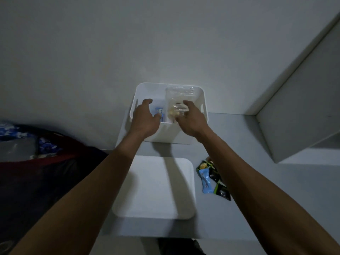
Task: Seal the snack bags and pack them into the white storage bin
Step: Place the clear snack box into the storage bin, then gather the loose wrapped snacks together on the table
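The white storage bin point(200, 96) stands on the table against the wall. A clear zip bag point(179, 96) with pale snacks stands upright in the bin's right half, and my right hand point(191, 120) grips its lower part. My left hand point(144, 116) reaches over the bin's left side with fingers loosely spread, holding nothing. Beneath that hand a small blue snack packet point(159, 111) lies inside the bin.
The bin's flat white lid point(156, 186) lies on the grey table point(257, 190) in front of the bin. Several snack packets point(211, 178), light blue and black-green, lie to the lid's right. A white shelf point(303, 107) juts out at right. Dark bedding point(36, 162) is at left.
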